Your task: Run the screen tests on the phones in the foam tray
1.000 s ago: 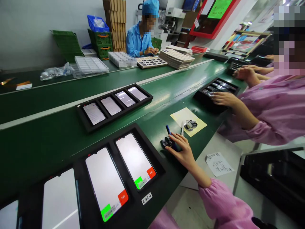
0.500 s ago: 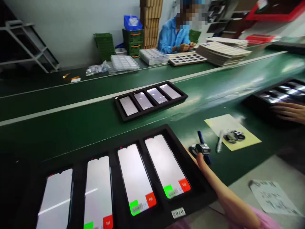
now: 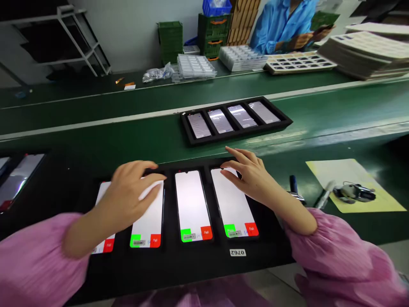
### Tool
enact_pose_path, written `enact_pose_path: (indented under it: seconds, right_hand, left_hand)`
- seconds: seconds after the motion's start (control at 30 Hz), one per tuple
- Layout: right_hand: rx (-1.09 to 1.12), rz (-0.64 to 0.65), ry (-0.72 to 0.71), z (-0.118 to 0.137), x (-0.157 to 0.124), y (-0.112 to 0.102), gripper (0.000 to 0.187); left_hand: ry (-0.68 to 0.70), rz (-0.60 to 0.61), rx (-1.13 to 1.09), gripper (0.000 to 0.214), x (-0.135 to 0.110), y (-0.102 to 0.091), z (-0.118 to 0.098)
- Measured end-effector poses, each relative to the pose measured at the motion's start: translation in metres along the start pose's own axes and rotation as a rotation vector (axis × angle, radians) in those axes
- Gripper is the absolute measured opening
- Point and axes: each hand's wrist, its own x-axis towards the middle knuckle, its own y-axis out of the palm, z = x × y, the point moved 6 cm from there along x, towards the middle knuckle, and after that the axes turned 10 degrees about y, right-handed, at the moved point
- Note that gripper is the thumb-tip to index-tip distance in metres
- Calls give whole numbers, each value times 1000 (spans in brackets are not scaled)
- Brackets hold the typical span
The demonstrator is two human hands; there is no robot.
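A black tray [image 3: 198,260] labelled 0762 lies in front of me with several lit white phone screens in it, each showing a green and a red button at its near end. My left hand [image 3: 131,194] lies over the two left phones, fingers stretched forward and slightly blurred. My right hand [image 3: 247,172] rests with spread fingers on the top of the rightmost phone [image 3: 233,204]. The middle phone [image 3: 191,204] is uncovered. Neither hand holds anything.
A second black tray [image 3: 234,119] of phones sits further out on the green belt. At right, a yellow sheet [image 3: 353,185] carries a small metal object, with pens [image 3: 322,198] beside it. A person in blue [image 3: 284,25] works at the far side among stacked trays.
The view has swung left. My right hand left the small metal object by the pens and came onto the rightmost phone. My left hand has come into view over the left phones.
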Motion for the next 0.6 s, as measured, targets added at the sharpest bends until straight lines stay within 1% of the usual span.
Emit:
enact_pose_path:
  seconds: [0.03,0.07,0.1,0.17,0.27,0.33,0.4,0.47,0.5,0.53,0.57,0.6]
  right_hand:
    - [-16,7,-11,5,6,2,35]
    - [-31,11,-22,8,10,3,34]
    - [-42,11,-33,11,11,3,33]
    - [-51,-1,-50,14,10,5,29]
    - [-26,-32,-68,14,11,11,23]
    - [21,-51,-75,13,17,16,23]
    - [80,-66,-95,13,20,16,26]
    - [138,-77,-153,18,11,6,27]
    - [161,-79,-192,23,0,-3,28]
    - [187,-69,-236,28,-16,-12,27]
    - [210,-49,-276,34,-35,-22,27]
    - [237,-13,-290,39,-57,-30,23]
  left_hand:
    - [32,77,-7,40,18,17,-9]
    - [18,126,-18,40,34,31,-14]
    - [7,155,-33,39,47,43,-17]
    - [-19,179,-60,35,61,58,-16]
    - [-27,209,-101,31,63,64,-6]
    - [-20,249,-139,29,61,61,1]
    - [23,231,-147,28,63,53,-2]
    - [85,152,-131,26,66,41,-18]
    - [122,110,-132,26,67,36,-31]
    - [167,82,-161,28,66,33,-48]
    - [223,84,-215,30,64,33,-67]
    - [305,117,-306,34,60,36,-90]
